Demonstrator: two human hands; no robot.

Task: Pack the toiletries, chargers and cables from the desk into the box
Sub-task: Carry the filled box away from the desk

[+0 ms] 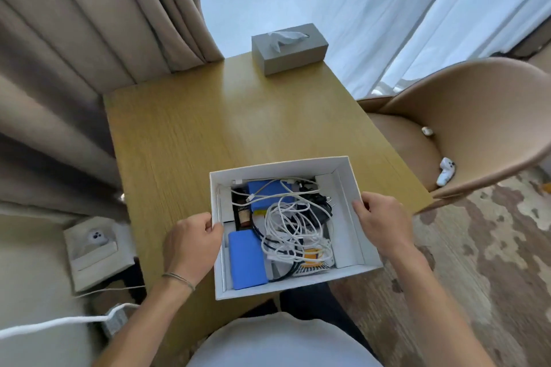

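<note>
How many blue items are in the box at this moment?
2: one blue block at the far end of the white box under cables, one blue pack at its near-left. The cable tangle may hide more.

Matt white cardboard box (347, 188); smooth wood-grain desk (185, 134); glossy white cables (293, 226); cloth curtain (74, 24).

Bright, cool daylight pours through the sheer curtain (343, 9) at the top of the frame, nearly blown out. The wooden desk (226, 116) carries a soft sheen at center. Wide-angle distortion bends the drapes (74, 24) at upper left and the chair (465, 116) at right. Lower corners smear with blur.
</note>
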